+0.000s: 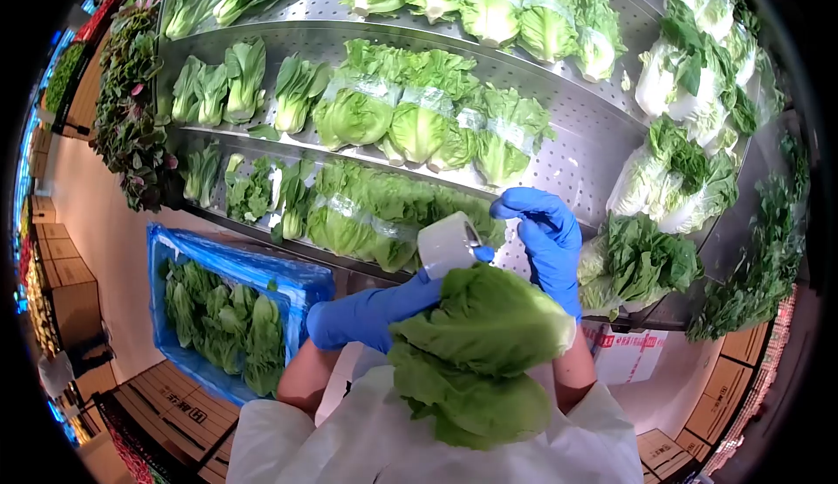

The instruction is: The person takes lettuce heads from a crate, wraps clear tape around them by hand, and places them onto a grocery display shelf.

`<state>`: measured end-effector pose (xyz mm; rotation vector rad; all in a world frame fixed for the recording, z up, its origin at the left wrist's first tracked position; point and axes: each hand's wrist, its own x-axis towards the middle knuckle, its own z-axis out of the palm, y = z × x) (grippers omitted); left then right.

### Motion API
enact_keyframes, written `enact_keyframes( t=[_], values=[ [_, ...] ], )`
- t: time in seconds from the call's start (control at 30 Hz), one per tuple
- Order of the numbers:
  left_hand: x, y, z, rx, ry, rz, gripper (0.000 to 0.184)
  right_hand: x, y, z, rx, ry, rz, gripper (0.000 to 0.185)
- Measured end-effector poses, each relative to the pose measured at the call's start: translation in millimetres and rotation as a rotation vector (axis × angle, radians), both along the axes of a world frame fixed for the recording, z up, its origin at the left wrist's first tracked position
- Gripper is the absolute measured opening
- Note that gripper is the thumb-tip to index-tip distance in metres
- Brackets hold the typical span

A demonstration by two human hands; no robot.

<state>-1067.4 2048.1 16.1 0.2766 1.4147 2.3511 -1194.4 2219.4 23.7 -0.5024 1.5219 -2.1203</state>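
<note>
My left hand (375, 311), in a blue glove, is closed around a roll of clear tape (447, 244). My right hand (548, 244), also gloved in blue, is raised just right of the roll, its fingertips pinched together; whatever they hold, if anything, is too small or transparent to make out. A loose head of leafy lettuce (484, 322) lies against my chest between my forearms, its pale stem end pointing right toward my right wrist. Its large outer leaves hang down over my white clothing.
Perforated metal shelves (580, 135) rise ahead, carrying taped lettuce heads (419, 126) and bok choy (244, 78). Napa cabbages (690, 82) are stacked at the right. A blue-lined crate (301, 288) of greens stands at lower left. Cardboard boxes (179, 414) are behind it.
</note>
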Motion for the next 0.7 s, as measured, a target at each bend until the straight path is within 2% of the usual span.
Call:
enact_keyframes(
  t=[0.03, 0.07, 0.13, 0.2, 0.27, 0.3, 0.33, 0.4, 0.43, 0.47, 0.53, 0.57, 0.63, 0.7],
  values=[
    [-1.2, -0.6, -3.0, 0.000, 0.016, -0.024, 0.058, -3.6, -1.4, 9.9, -0.019, 0.041, 0.113, 0.032],
    [-1.8, 0.0, -7.8, -0.004, 0.034, -0.047, 0.061, -8.5, -3.1, 17.1, -0.015, 0.042, 0.116, 0.032],
    [-2.0, 0.1, -17.9, -0.014, 0.062, -0.081, 0.069, -17.7, -7.5, 30.7, 0.188, 0.431, 0.367, 0.035],
    [-1.7, -0.5, -29.9, -0.030, 0.084, -0.099, 0.077, -22.0, -8.6, 39.2, 0.268, 0.422, 0.404, 0.032],
    [-2.1, 0.2, -44.1, -0.035, 0.098, -0.104, 0.085, -37.2, -8.8, 37.5, 0.302, 0.407, 0.584, 0.028],
    [-2.3, 0.9, -49.7, -0.039, 0.109, -0.109, 0.089, -47.7, -18.1, 46.7, 0.338, 0.806, 0.677, 0.023],
    [-3.0, 0.6, -53.0, -0.040, 0.121, -0.112, 0.093, -50.8, -22.5, 49.6, 0.340, 0.807, 0.679, 0.023],
    [-5.7, -2.4, -50.8, -0.121, 0.204, -0.137, 0.101, -53.3, -28.6, 52.7, 0.506, 0.841, 0.816, 0.015],
    [-5.3, -6.9, -43.9, -0.244, 0.288, -0.177, 0.104, -55.4, -31.6, 49.8, 0.510, 0.841, 0.817, 0.015],
    [-5.1, -7.6, -39.9, -0.241, 0.289, -0.176, 0.104, -57.6, -34.4, 42.8, 0.476, 0.871, 0.846, 0.011],
    [-3.1, -9.2, -35.8, -0.133, 0.187, -0.218, 0.083, -56.5, -36.8, 30.5, 0.443, 0.901, 0.879, 0.008],
    [-0.2, -8.9, -40.1, -0.130, 0.189, -0.215, 0.083, -55.6, -38.0, 25.6, 0.410, 0.878, 0.876, 0.007],
    [8.3, -4.9, -57.9, -0.127, 0.044, -0.158, 0.102, -54.9, -40.9, 18.3, 0.382, 0.856, 0.876, 0.007],
    [10.7, -6.3, -70.7, -0.186, 0.100, -0.166, 0.101, -55.0, -44.4, 13.0, 0.404, 0.822, 0.905, 0.008]
  ],
)
